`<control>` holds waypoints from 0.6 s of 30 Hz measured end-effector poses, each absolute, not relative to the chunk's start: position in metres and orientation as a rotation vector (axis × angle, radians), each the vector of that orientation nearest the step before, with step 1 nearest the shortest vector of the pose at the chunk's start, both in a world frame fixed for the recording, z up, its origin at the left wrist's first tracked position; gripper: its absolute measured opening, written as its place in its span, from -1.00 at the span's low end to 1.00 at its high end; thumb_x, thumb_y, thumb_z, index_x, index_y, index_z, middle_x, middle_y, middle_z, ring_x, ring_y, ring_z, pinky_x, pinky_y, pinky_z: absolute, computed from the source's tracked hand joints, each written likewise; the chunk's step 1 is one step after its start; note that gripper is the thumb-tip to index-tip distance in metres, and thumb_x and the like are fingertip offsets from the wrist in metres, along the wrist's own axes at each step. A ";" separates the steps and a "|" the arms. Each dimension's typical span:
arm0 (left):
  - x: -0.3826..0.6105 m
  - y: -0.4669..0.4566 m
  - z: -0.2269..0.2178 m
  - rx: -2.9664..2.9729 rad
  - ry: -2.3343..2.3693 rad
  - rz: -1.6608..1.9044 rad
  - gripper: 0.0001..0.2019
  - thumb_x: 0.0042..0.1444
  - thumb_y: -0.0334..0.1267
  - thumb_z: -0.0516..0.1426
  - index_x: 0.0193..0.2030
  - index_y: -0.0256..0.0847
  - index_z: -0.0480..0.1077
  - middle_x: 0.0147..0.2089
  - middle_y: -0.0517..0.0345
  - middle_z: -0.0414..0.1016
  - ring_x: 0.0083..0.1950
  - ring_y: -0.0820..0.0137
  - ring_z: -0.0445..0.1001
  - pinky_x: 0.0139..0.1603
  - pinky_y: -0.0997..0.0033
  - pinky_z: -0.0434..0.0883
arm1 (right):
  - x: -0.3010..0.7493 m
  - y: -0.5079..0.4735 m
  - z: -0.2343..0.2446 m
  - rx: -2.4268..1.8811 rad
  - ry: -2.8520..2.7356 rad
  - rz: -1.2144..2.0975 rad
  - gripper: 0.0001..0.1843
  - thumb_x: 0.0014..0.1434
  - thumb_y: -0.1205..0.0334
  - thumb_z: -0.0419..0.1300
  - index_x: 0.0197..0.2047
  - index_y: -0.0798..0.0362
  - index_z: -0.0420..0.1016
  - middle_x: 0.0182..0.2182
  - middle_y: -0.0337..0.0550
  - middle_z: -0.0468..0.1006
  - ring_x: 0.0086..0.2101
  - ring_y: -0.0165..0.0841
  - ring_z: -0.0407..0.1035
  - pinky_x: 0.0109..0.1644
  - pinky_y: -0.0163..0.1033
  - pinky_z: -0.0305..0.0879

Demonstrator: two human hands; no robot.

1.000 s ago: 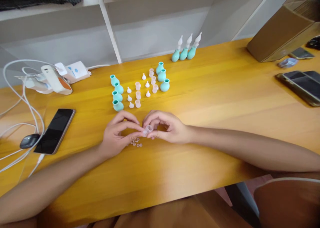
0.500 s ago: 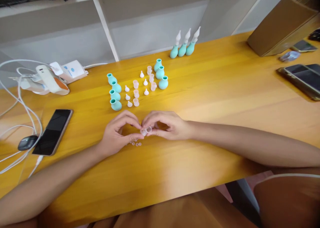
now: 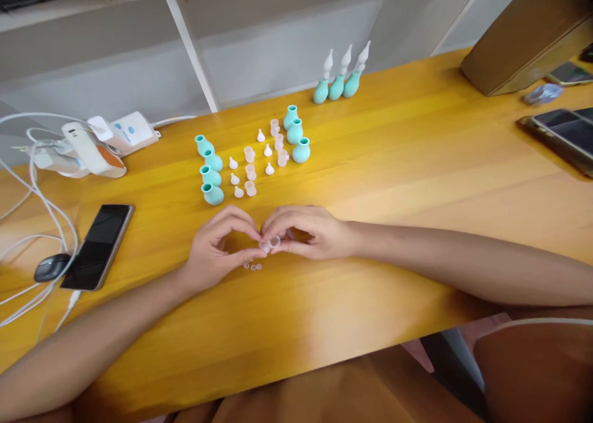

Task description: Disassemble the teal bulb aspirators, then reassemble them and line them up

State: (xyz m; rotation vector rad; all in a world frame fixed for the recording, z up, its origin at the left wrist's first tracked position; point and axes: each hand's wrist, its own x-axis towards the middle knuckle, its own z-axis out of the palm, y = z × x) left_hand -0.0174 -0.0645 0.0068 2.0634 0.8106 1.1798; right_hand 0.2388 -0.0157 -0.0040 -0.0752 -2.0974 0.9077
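Note:
My left hand (image 3: 217,250) and my right hand (image 3: 309,231) meet fingertip to fingertip over the yellow wooden table (image 3: 393,163). Both pinch a small clear plastic cup (image 3: 273,242) between them, and the left fingertips press at its open end. A few tiny clear discs (image 3: 254,266) lie on the table just below the hands. Beyond the hands stand rows of teal bulbs (image 3: 209,170), white tips (image 3: 235,177) and clear cups (image 3: 250,171). Three assembled teal-and-white pieces (image 3: 337,80) stand at the table's far edge.
A black phone (image 3: 98,245), a dark mouse (image 3: 50,266), white cables and a white power strip (image 3: 125,131) lie at the left. A cardboard box (image 3: 523,40) and more phones (image 3: 563,133) sit at the right. A chair back (image 3: 532,367) shows at the lower right.
The left fingertips have closed in on the clear cup held by the right hand, so both hands now pinch it. The view has shifted slightly; the parts on the table have not moved.

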 end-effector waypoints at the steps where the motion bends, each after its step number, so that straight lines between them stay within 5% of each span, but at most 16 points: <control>1: -0.017 -0.064 0.007 2.068 0.809 1.181 -0.77 0.20 -0.30 0.51 -0.07 -0.11 0.62 -0.12 0.14 0.59 -0.12 0.39 0.59 -0.05 0.34 0.56 | 0.239 -0.016 -0.004 -0.076 -2.097 0.906 -0.81 0.48 0.33 0.35 0.12 0.07 0.56 -0.04 -0.03 0.71 -0.11 -0.40 0.63 -0.07 -0.29 0.59; 15: -0.018 -0.064 0.008 2.112 0.824 1.162 -0.78 0.24 -0.21 0.49 -0.06 -0.08 0.60 -0.11 0.12 0.60 -0.11 0.36 0.58 -0.07 0.31 0.55 | 0.239 -0.018 -0.006 -0.125 -2.087 0.929 -0.80 0.48 0.28 0.36 0.13 0.07 0.56 -0.09 -0.08 0.71 -0.21 -0.44 0.58 -0.18 -0.34 0.52; 18: -0.018 -0.064 0.012 2.102 0.855 1.191 -0.82 0.43 -0.07 0.33 -0.02 -0.10 0.57 -0.11 0.07 0.58 -0.09 0.30 0.56 -0.03 0.25 0.53 | 0.238 -0.015 -0.009 -0.254 -1.944 1.055 -0.71 0.42 0.20 0.43 0.12 0.07 0.54 -0.13 -0.13 0.69 -0.31 -0.46 0.53 -0.28 -0.36 0.45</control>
